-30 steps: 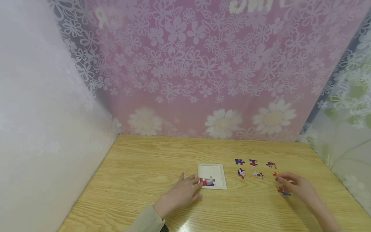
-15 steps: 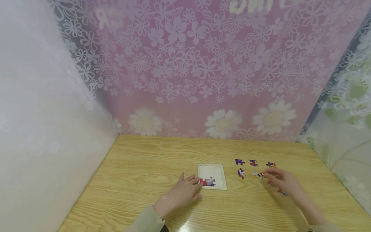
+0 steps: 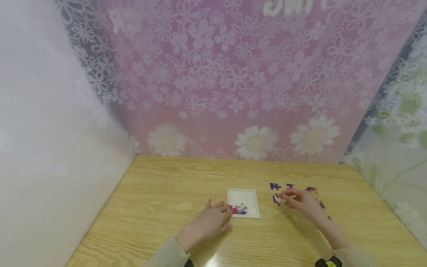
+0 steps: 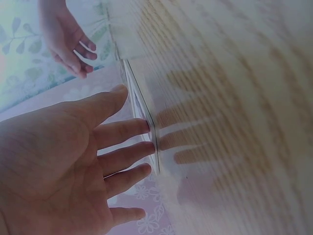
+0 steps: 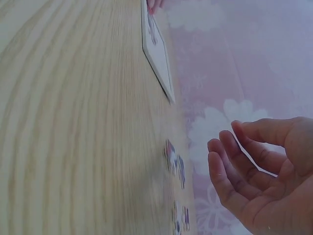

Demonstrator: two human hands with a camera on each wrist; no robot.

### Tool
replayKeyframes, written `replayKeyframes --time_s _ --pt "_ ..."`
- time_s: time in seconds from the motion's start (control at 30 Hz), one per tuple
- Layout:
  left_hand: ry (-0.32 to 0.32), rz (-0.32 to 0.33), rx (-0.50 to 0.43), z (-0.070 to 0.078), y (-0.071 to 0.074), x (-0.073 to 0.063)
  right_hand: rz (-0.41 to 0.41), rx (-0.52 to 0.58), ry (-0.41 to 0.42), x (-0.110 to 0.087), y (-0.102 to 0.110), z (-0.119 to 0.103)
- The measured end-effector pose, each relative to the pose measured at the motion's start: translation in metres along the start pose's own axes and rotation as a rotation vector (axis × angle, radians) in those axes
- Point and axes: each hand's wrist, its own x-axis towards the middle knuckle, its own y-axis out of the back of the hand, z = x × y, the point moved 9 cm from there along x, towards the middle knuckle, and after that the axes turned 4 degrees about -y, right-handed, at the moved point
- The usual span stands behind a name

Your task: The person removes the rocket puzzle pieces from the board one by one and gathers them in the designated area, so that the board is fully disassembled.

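My left hand (image 3: 208, 221) lies on the table with its fingers straight, fingertips at the left edge of a white puzzle tray (image 3: 258, 212). Joined puzzle pieces (image 3: 241, 210), red, grey and purple, sit along the tray's lower left. My right hand (image 3: 301, 203) hovers over the loose pieces, fingers loosely bent. In the right wrist view nothing shows between its thumb and fingers (image 5: 222, 178). Nearest its fingertips in the head view is a purple-and-white puzzle piece (image 3: 277, 199). The hand and forearm hide part of the loose pieces.
More loose puzzle pieces lie behind and beside my right hand: a purple piece (image 3: 275, 186), a purple-and-red piece (image 3: 290, 185), an orange-and-purple piece (image 3: 311, 190) and a partly covered piece (image 3: 321, 204). A flowered pink curtain (image 3: 213, 92) hangs behind the wooden table (image 3: 173, 181).
My right hand has moved left across the loose pieces, from the far-right ones to the purple-and-white piece nearest the tray. The left hand and the tray stay in place.
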Motion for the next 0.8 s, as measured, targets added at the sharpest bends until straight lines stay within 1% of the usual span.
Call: replayKeyframes --time_s 0.3,0.47,0.53,0.8 --pt "-0.002 0.002 -0.002 0.001 0.002 -0.001 -0.015 -0.094 0.074 0.019 -0.032 -0.02" --pt "0.001 0.004 0.008 0.001 0.002 -0.001 -0.027 -0.137 0.092 0.027 -0.049 -0.029" --pt "0.002 0.006 0.013 0.001 0.003 -0.001 -0.043 -0.138 0.082 0.029 -0.056 -0.031" --pt "0.009 0.005 0.01 0.0 0.002 0.0 -0.097 -0.206 0.128 0.034 -0.083 -0.045"
